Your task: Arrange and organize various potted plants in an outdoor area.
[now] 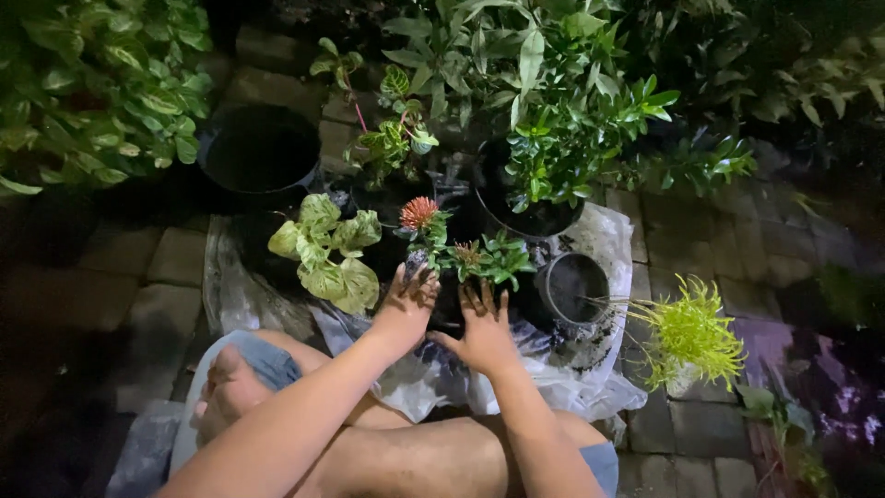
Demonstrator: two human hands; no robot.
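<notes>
Flowering plant: small, with an orange-red spiky bloom on top, a second duller bloom lower right, and dark green pointed leaves; it stands on the plastic sheet, just ahead of both hands.
Left hand: fingers spread and flat, pressing down at the plant's base, grasping nothing.
Right hand: also open, fingers fanned, resting on the dark soil beside the left one (the pot's rim is too dark to make out).
Plastic sheet: white, crumpled, soil-smeared, lying over the brick paving.
Empty pot: small, black, just right of the hands.
Yellow-green plant: feathery, farther right.
Pale-leaved plant: left of the bloom.
</notes>
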